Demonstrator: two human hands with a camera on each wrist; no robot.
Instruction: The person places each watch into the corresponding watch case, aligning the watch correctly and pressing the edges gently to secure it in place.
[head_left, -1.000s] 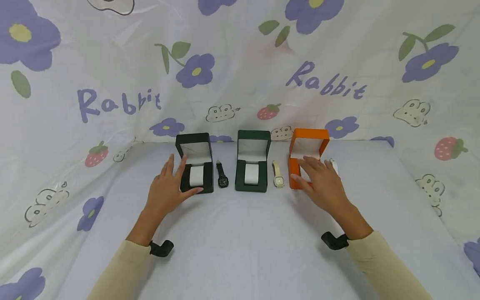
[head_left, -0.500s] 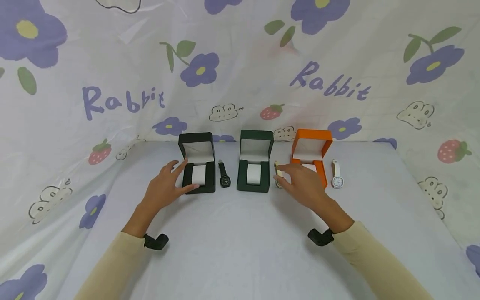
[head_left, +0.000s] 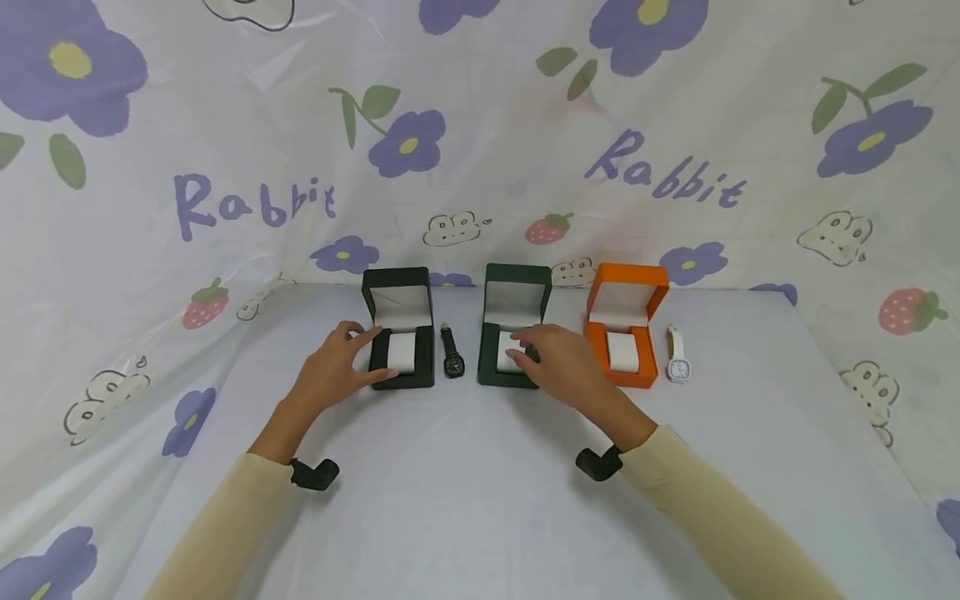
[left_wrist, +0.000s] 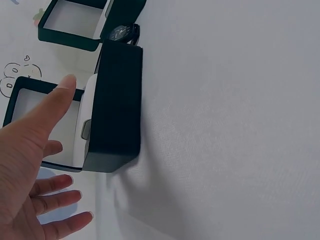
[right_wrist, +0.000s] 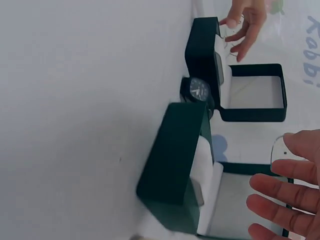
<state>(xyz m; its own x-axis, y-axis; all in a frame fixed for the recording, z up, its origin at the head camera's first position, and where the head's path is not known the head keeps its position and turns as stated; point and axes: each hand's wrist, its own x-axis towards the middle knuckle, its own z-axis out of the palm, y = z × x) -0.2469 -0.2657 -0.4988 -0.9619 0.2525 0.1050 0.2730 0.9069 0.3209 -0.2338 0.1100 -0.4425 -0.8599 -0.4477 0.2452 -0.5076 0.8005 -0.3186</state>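
Three watch boxes in a row at the far side of the desk [head_left: 465, 500], lids all raised: black box [head_left: 396, 276] on the left, dark green box [head_left: 517, 273] in the middle, orange box [head_left: 633, 273] on the right. Each lined in white.

Left hand [head_left: 326, 371] at the black box: thumb and forefinger spread wide, reaching over its left side beside the white cushion [head_left: 402, 352]; other fingers loose, nothing in its grasp. Whether the tips touch the box, cannot tell.

Right hand [head_left: 562, 362] over the green box, covering part of its right side. From the right wrist, fingers lie nearly straight and spaced apart, grasping nothing. Thumb and forefinger reach across that box's cushion [head_left: 504, 346]; contact unclear.

Black watch [head_left: 453, 358] lies on the desk between the black and green boxes, dial nearest the person. White watch [head_left: 678, 358] just right of the orange box, same orientation.

Behind: a pale cloth [head_left: 300, 125] printed with purple flowers, strawberries and "Rabbit". Sleeves [head_left: 213, 525] cream.
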